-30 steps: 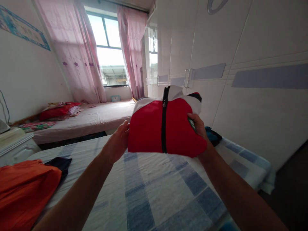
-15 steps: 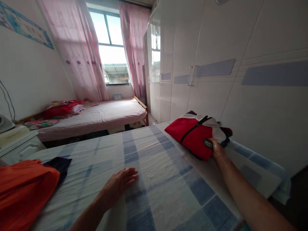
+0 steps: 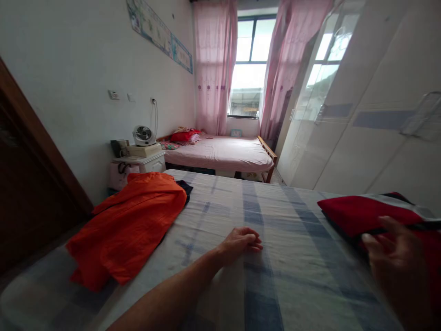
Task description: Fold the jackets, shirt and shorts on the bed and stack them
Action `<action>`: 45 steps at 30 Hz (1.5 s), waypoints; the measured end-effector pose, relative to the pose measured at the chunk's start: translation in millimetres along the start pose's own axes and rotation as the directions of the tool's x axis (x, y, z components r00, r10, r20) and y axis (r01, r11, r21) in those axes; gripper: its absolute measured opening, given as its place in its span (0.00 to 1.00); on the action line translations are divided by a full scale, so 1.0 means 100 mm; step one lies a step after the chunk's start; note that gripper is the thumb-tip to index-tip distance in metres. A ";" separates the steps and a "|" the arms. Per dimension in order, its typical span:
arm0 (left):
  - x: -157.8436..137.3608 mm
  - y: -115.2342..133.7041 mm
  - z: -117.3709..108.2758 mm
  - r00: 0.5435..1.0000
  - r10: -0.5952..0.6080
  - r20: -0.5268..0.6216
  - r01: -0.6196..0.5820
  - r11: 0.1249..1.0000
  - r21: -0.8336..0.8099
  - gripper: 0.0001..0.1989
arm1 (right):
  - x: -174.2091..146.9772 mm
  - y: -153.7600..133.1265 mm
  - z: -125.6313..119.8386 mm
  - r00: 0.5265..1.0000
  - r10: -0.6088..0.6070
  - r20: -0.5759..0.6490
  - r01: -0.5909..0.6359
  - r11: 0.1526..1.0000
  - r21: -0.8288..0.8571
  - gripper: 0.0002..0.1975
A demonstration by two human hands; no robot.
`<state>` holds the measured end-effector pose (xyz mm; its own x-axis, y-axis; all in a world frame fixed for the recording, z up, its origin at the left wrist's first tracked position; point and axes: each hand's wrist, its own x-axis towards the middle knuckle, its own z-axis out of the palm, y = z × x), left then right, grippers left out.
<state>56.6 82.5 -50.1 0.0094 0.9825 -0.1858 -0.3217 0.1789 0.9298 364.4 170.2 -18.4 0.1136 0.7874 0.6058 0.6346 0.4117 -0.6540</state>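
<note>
My left hand (image 3: 241, 245) is over the middle of the checked bed sheet (image 3: 223, 294), fingers loosely curled with nothing in them. At the right, my right hand (image 3: 396, 257) is just in front of a folded red garment with a black zip and white and dark parts (image 3: 365, 209). Its thumb and fingers are apart, and it grips nothing; whether it touches the cloth I cannot tell. An orange garment (image 3: 138, 225) lies spread on the left of the bed, with a dark piece of cloth (image 3: 185, 189) showing at its edge.
Beyond this bed stands another with a pink sheet (image 3: 227, 154) and a pile of red cloth (image 3: 186, 136). A small fan (image 3: 144, 135) is on the bedside cabinet (image 3: 151, 164). White wardrobe doors (image 3: 344, 151) line the right side; a brown door (image 3: 27, 184) is at the left.
My view has swung left, bringing the whole orange garment and the fan into sight. My right hand has let go of the red garment. My left hand's fingers have curled more.
</note>
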 end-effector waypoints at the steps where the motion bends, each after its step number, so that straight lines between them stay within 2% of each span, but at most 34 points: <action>1: -0.01 0.01 0.00 1.000 0.008 -0.006 -0.008 0.999 0.032 0.08 | -0.04 -0.09 0.17 1.000 -0.009 0.022 0.008 1.000 0.016 0.28; 3: -0.03 0.07 -0.02 0.999 0.036 -0.026 -0.032 0.992 0.119 0.09 | -0.14 -0.18 0.51 0.993 -0.002 0.117 -0.006 0.998 0.065 0.25; 5: -0.06 0.20 -0.13 0.994 0.089 -0.070 -0.070 0.968 0.240 0.10 | -0.25 -0.13 0.79 0.970 -0.014 0.244 0.007 1.000 0.026 0.24; 8: -0.19 0.52 -0.52 0.948 0.246 -0.201 -0.125 0.871 0.474 0.10 | -0.37 0.08 1.02 0.907 -0.085 0.411 0.137 0.986 -0.098 0.22; 10: -0.36 0.79 -0.92 0.858 0.402 -0.319 -0.117 0.759 0.641 0.12 | -0.39 0.21 1.06 0.866 -0.134 0.482 0.219 0.968 -0.124 0.21; 12: -0.62 1.05 -1.37 0.708 0.564 -0.425 -0.038 0.632 0.774 0.16 | -0.39 0.28 1.06 0.856 -0.144 0.497 0.242 0.961 -0.137 0.22; 14: -0.90 1.26 -1.80 0.565 0.669 -0.484 0.097 0.528 0.843 0.17 | -0.39 0.31 1.06 0.853 -0.136 0.503 0.245 0.956 -0.158 0.22; 16: -1.15 1.39 -2.15 0.468 0.718 -0.515 0.242 0.456 0.856 0.14 | -0.39 0.32 1.07 0.851 -0.137 0.507 0.257 0.950 -0.174 0.22; 17: -1.25 1.42 -2.29 0.443 0.725 -0.528 0.307 0.431 0.849 0.12 | -0.39 0.32 1.07 0.850 -0.141 0.507 0.265 0.947 -0.180 0.22; 18: -1.33 1.43 -2.41 0.434 0.722 -0.540 0.363 0.408 0.838 0.10 | -0.40 0.33 1.08 0.850 -0.147 0.505 0.272 0.945 -0.182 0.22; 20: -1.41 1.42 -2.58 0.446 0.693 -0.567 0.448 0.375 0.811 0.09 | -0.41 0.33 1.09 0.849 -0.159 0.503 0.283 0.942 -0.180 0.22; 23: -1.42 1.35 -2.72 0.463 0.642 -0.611 0.521 0.360 0.774 0.14 | -0.41 0.33 1.09 0.846 -0.164 0.507 0.288 0.941 -0.177 0.23; 25: -1.39 1.32 -2.76 0.447 0.629 -0.636 0.537 0.380 0.753 0.16 | -0.40 0.31 1.09 0.845 -0.158 0.511 0.284 0.942 -0.179 0.23; 27: -1.36 1.35 -2.77 0.410 0.640 -0.650 0.523 0.420 0.742 0.15 | -0.41 0.29 1.09 0.847 -0.159 0.507 0.283 0.942 -0.179 0.23; 30: -1.28 1.50 -2.64 0.323 0.698 -0.639 0.430 0.493 0.756 0.10 | -0.42 0.28 1.10 0.850 -0.168 0.499 0.294 0.938 -0.186 0.22; 32: -1.21 1.63 -2.40 0.275 0.759 -0.590 0.305 0.513 0.802 0.06 | -0.43 0.27 1.10 0.850 -0.174 0.497 0.302 0.935 -0.188 0.22; 34: -1.11 1.73 -2.03 0.258 0.821 -0.510 0.138 0.491 0.860 0.06 | -0.43 0.26 1.10 0.849 -0.178 0.497 0.306 0.933 -0.188 0.21; 36: -1.00 1.73 -1.52 0.268 0.866 -0.422 -0.042 0.448 0.893 0.07 | -0.43 0.24 1.09 0.850 -0.168 0.498 0.297 0.936 -0.191 0.21; 38: -0.91 1.58 -0.95 0.314 0.883 -0.350 -0.189 0.419 0.888 0.07 | -0.43 0.22 1.08 0.853 -0.157 0.498 0.287 0.938 -0.195 0.21; 41: -0.83 1.09 -0.17 0.465 0.871 -0.159 -0.415 0.373 0.830 0.06 | -0.44 0.16 1.07 0.851 -0.164 0.498 0.293 0.936 -0.193 0.20; 42: -0.82 0.88 0.04 0.567 0.822 0.052 -0.539 0.323 0.778 0.07 | -0.44 0.14 1.06 0.851 -0.169 0.497 0.299 0.934 -0.194 0.20; 43: -0.81 0.66 0.21 0.632 0.719 0.290 -0.648 0.284 0.707 0.08 | -0.44 0.12 1.05 0.851 -0.175 0.496 0.305 0.932 -0.195 0.19; 44: -0.81 0.45 0.35 0.637 0.588 0.498 -0.728 0.248 0.639 0.08 | -0.44 0.09 1.03 0.850 -0.181 0.494 0.312 0.930 -0.196 0.19; 45: -0.82 0.27 0.46 0.606 0.470 0.642 -0.782 0.202 0.590 0.07 | -0.45 0.07 1.02 0.849 -0.189 0.494 0.321 0.927 -0.196 0.18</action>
<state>90.6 9.2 4.5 0.4621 0.7120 0.5288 0.4865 -0.7020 0.5201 285.9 184.6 -96.4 -0.4010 0.8170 0.4143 0.7744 0.5439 -0.3231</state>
